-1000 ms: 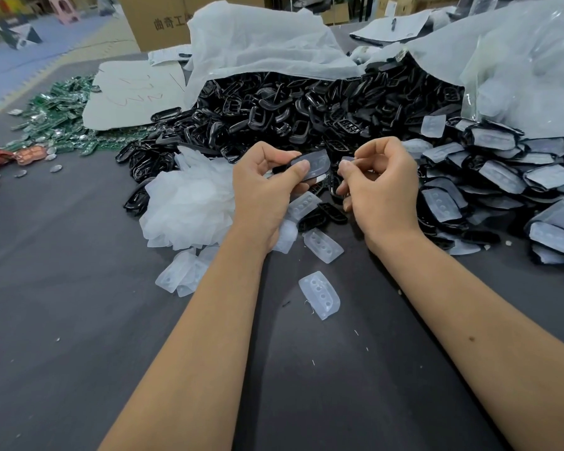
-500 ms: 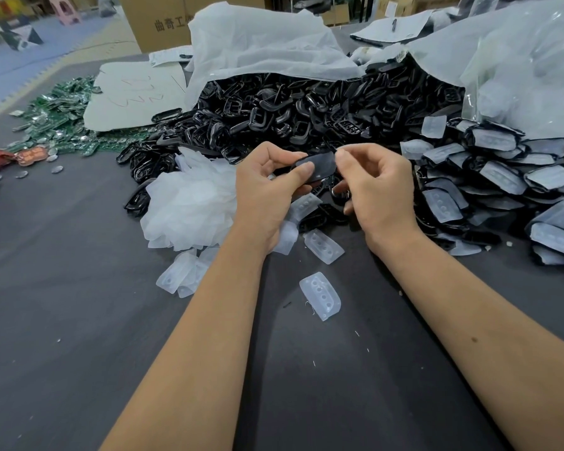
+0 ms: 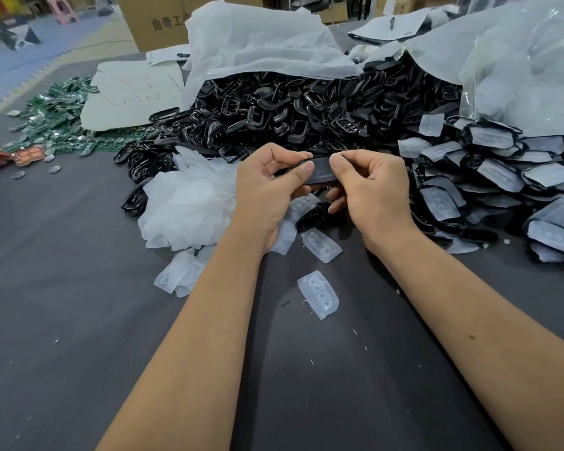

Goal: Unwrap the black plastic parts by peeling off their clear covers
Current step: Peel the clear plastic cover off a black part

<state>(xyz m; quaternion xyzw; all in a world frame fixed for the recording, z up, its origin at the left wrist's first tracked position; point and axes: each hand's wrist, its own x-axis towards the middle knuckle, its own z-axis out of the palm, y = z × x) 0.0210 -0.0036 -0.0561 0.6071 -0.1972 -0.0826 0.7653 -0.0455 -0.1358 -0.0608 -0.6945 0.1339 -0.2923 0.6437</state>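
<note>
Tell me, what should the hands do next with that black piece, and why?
Probably peel: the left hand holds the black part steady, and the right hand pinches its other end, so the right should likely pull the clear cover away. Peeled clear covers already lie on the table below.
</note>
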